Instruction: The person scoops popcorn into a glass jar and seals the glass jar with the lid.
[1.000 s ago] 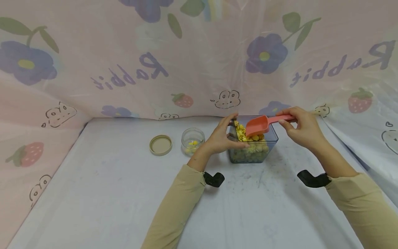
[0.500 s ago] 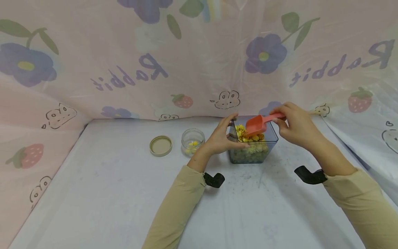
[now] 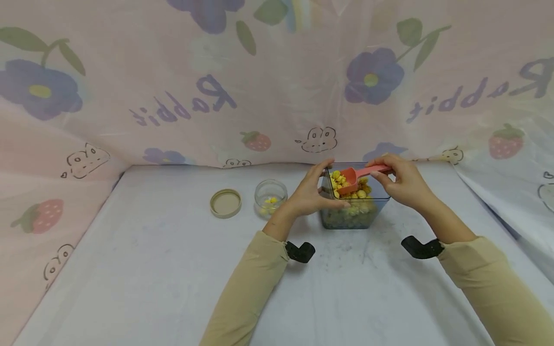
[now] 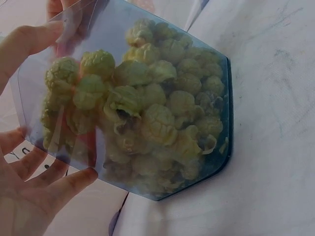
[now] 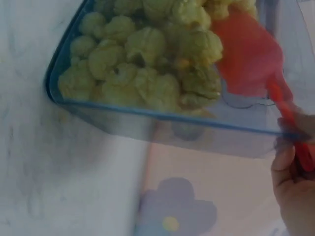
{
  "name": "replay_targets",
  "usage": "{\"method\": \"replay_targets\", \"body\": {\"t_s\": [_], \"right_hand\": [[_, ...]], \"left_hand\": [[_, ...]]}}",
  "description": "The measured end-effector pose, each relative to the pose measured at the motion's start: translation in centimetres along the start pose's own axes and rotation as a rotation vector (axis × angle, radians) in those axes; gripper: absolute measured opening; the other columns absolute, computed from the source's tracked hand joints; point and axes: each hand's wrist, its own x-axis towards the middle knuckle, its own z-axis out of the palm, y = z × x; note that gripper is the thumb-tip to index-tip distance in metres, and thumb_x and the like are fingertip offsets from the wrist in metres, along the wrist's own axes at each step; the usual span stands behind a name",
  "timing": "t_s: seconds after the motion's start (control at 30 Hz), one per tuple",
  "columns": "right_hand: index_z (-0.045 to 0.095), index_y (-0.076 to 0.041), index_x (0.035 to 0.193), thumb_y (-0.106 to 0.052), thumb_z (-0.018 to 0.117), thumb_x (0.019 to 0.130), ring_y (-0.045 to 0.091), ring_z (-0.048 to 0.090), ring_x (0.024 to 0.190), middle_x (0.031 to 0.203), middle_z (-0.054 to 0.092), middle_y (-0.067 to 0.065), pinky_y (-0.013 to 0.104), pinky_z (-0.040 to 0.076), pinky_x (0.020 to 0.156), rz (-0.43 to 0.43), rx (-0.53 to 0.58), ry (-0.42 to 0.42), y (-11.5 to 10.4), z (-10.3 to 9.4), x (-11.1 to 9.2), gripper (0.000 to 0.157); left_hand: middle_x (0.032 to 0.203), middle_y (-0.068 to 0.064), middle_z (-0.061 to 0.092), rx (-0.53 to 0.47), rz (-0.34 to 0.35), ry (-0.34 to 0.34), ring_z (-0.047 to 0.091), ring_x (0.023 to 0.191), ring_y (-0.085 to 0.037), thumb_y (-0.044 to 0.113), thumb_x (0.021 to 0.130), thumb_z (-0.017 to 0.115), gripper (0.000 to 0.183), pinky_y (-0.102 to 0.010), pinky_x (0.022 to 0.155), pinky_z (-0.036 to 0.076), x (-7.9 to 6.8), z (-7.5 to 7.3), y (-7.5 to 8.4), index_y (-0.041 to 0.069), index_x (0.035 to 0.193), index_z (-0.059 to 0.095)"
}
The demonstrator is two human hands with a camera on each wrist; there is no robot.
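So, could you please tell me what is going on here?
A person's left hand grips a transparent bluish rectangular tub partly filled with yellow popcorn. The right hand holds a red plastic scoop by its handle, with its bowl among the popcorn inside the tub. To the tub's left stands a clear round jar with a few yellow pieces inside; a round beige lid lies beside it, apart.

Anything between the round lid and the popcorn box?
Yes: the head view shows the clear jar, then the left hand, which holds the box.
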Motion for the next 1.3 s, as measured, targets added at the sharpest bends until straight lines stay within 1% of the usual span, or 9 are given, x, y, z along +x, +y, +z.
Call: {"method": "replay_targets", "body": {"t_s": [0.1,0.2,0.33,0.4,0.47,0.57,0.8,1.03,1.3], "right_hand": [[0.065,0.001,0.109,-0.001,0.060,0.093,0.004,0.046,0.074,0.097,0.062,0.013,0.014,0.036,0.062,0.013,0.054,0.027,0.1,0.3,-0.2,0.017],[0.064,0.002,0.111,-0.002,0.058,0.093,0.004,0.047,0.073,0.099,0.060,0.011,0.014,0.037,0.061,0.048,0.101,0.028,0.4,0.3,-0.3,0.019],[0.062,0.004,0.114,0.000,0.057,0.094,0.006,0.050,0.072,0.099,0.058,-0.003,0.014,0.039,0.058,0.095,0.196,0.030,1.0,0.2,-0.6,0.021],[0.061,0.006,0.114,0.000,0.057,0.094,0.007,0.050,0.071,0.098,0.057,-0.011,0.014,0.040,0.057,0.100,0.243,0.035,1.4,0.1,-0.7,0.022],[0.060,0.008,0.114,0.000,0.057,0.094,0.006,0.051,0.072,0.096,0.057,-0.015,0.014,0.041,0.057,0.102,0.287,0.041,1.6,0.0,-0.9,0.022],[0.059,0.009,0.115,-0.003,0.056,0.095,0.005,0.051,0.071,0.095,0.058,-0.015,0.014,0.041,0.058,0.117,0.321,0.052,1.8,0.0,-1.2,0.023],[0.060,0.006,0.117,-0.006,0.056,0.096,0.007,0.048,0.071,0.094,0.057,-0.014,0.020,0.037,0.055,0.194,0.378,0.089,1.6,0.0,-1.9,0.025],[0.062,-0.002,0.115,-0.002,0.056,0.095,-0.001,0.055,0.077,0.098,0.061,-0.016,0.009,0.045,0.064,0.182,0.447,0.098,2.1,0.2,-2.5,0.021],[0.063,-0.007,0.119,-0.006,0.057,0.095,-0.003,0.057,0.082,0.099,0.060,-0.016,0.007,0.047,0.069,0.250,0.450,0.122,2.4,0.0,-3.2,0.025]], "left_hand": [[0.152,0.002,0.027,-0.009,0.005,0.002,0.034,0.135,-0.019,0.022,0.072,0.086,0.102,-0.037,0.104,0.044,0.0,0.0,0.1,0.034,0.151,0.023],[0.153,0.001,0.027,-0.016,0.016,0.002,0.034,0.134,-0.019,0.022,0.072,0.086,0.101,-0.036,0.104,0.044,0.0,0.0,0.1,0.033,0.151,0.023],[0.153,0.002,0.026,-0.024,0.031,0.001,0.034,0.133,-0.019,0.021,0.072,0.085,0.101,-0.036,0.102,0.045,0.1,0.0,0.0,0.033,0.151,0.023],[0.153,0.001,0.026,-0.030,0.040,0.000,0.034,0.132,-0.019,0.020,0.072,0.085,0.101,-0.038,0.102,0.046,0.1,0.0,0.0,0.033,0.151,0.023],[0.154,0.001,0.026,-0.031,0.048,-0.001,0.035,0.132,-0.019,0.020,0.072,0.085,0.101,-0.039,0.101,0.046,0.1,0.0,-0.1,0.033,0.151,0.023],[0.154,0.001,0.026,-0.028,0.043,0.000,0.035,0.133,-0.019,0.020,0.071,0.086,0.102,-0.040,0.103,0.045,0.1,-0.1,0.0,0.032,0.151,0.023],[0.155,0.005,0.024,-0.025,0.025,0.004,0.033,0.135,-0.019,0.020,0.071,0.087,0.103,-0.039,0.104,0.044,0.1,-0.1,0.1,0.035,0.151,0.023],[0.153,0.004,0.026,-0.022,0.028,0.007,0.034,0.134,-0.019,0.020,0.070,0.087,0.103,-0.038,0.102,0.046,0.1,-0.1,0.0,0.034,0.151,0.023],[0.153,0.004,0.027,-0.021,0.025,0.003,0.032,0.136,-0.020,0.020,0.070,0.087,0.103,-0.040,0.103,0.045,0.0,0.0,-0.2,0.033,0.151,0.023]]}}
